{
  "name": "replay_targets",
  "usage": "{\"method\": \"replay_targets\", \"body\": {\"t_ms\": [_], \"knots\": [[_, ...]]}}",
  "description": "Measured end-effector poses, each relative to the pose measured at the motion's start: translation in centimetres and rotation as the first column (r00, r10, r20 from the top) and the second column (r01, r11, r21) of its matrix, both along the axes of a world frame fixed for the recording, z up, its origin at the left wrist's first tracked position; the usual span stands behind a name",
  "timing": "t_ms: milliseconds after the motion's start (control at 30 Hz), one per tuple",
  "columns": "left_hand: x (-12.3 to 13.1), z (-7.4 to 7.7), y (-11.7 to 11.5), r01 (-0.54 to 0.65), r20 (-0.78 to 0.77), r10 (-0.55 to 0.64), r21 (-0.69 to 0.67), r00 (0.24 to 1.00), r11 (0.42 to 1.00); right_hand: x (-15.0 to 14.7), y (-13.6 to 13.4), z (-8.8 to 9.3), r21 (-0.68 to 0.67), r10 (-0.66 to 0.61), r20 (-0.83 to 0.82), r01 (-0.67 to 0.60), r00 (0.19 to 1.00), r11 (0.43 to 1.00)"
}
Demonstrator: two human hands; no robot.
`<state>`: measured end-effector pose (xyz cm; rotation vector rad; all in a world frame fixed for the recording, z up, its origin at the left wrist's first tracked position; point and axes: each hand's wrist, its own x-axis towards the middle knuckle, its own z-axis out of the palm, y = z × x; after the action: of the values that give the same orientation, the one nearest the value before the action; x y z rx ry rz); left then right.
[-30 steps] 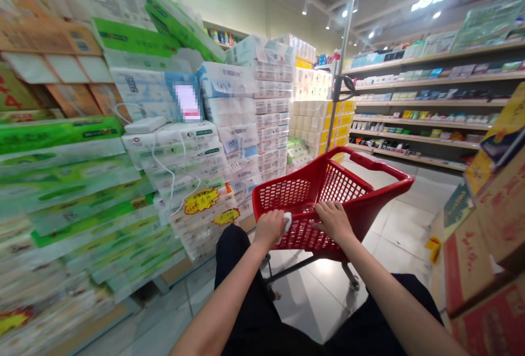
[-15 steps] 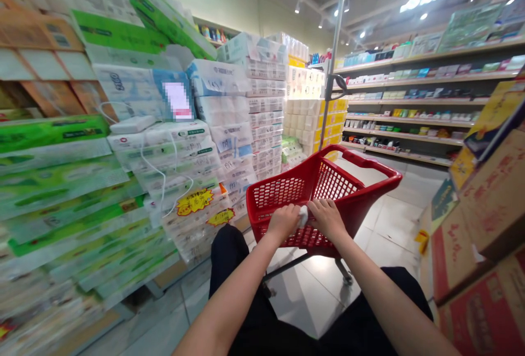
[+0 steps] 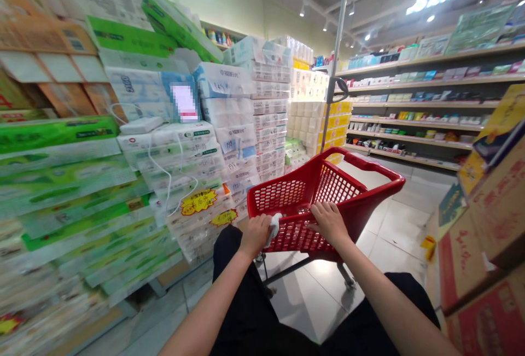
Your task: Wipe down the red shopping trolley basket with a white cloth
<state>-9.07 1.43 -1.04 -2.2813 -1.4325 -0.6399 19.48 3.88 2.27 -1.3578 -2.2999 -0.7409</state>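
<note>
Cart of red perforated plastic (image 3: pixel 356 216), before person's dark-trousered knees (image 3: pixel 227 244): wk. apparently underway; share done vs. left, can't tell from here. L. hand (image 3: pixel 256 234): fingers closed round crumpled white cloth (image 3: pixel 274 227) against near red rim (image 3: pixel 294 217). R. hand (image 3: pixel 332 225): fingers curled narrowly over same rim, thumb outside.

cart (image 3: pixel 363 216): glossy plastic. wad (image 3: pixel 274 226): matt, cloth or paper. floor tiles (image 3: pixel 392 226): smooth, shiny. pole (image 3: pixel 340 28): metal.

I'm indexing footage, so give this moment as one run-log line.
left hand: holds white cloth at red cart | right hand: on cart's near rim | tissue packs: stacked nearby
</note>
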Motion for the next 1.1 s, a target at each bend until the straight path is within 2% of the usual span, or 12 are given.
{"method": "replay_targets", "body": {"t_ms": [167, 367, 467, 533, 600, 800, 867, 967, 1100], "knots": [[4.0, 0.7, 0.4, -0.041, -0.024, 0.042, 0.032, 0.999, 0.999, 0.2, 0.0, 0.0, 0.014, -0.033, 0.02, 0.033, 0.999, 0.999], [11.1, 2.1, 2.3, 0.032, -0.034, -0.031, 0.014, 0.999, 0.999, 0.0, -0.1, 0.2, 0.005, -0.069, 0.011, 0.069, 0.998, 0.998], [12.6, 2.4, 2.6, 0.055, -0.023, -0.055, 0.002, 0.998, 0.998, -0.1, -0.2, 0.3, -0.01, -0.07, 0.01, 0.07, 0.998, 0.997], [12.1, 2.5, 2.4, 0.074, -0.027, -0.074, -0.001, 0.997, 0.997, 0.0, -0.2, 0.3, -0.02, -0.061, 0.011, 0.062, 0.998, 0.998], [10.4, 2.4, 2.1, 0.086, -0.036, -0.086, -0.007, 0.996, 0.996, 0.0, -0.1, 0.2, -0.025, -0.055, 0.006, 0.055, 0.998, 0.998], [3.0, 1.0, 0.6, 0.004, 0.009, -0.004, -0.023, 1.0, 1.0, -0.2, 0.3, 0.0, -0.032, -0.041, -0.009, 0.041, 0.999, 0.999], [1.3, 0.5, 0.2, -0.003, 0.019, 0.003, -0.029, 1.0, 1.0, -0.3, 0.2, -0.1, -0.034, -0.05, -0.008, 0.05, 0.999, 0.998], [0.4, 0.2, 0.0, -0.025, 0.02, 0.026, -0.028, 0.999, 0.999, -0.7, 0.1, -0.1, -0.019, -0.066, -0.008, 0.066, 0.998, 0.998], [1.7, 0.3, 0.5, -0.109, 0.043, 0.109, 0.006, 0.993, 0.994, -1.3, -0.2, -0.1, 0.014, -0.088, -0.007, 0.089, 0.996, 0.996]]}}
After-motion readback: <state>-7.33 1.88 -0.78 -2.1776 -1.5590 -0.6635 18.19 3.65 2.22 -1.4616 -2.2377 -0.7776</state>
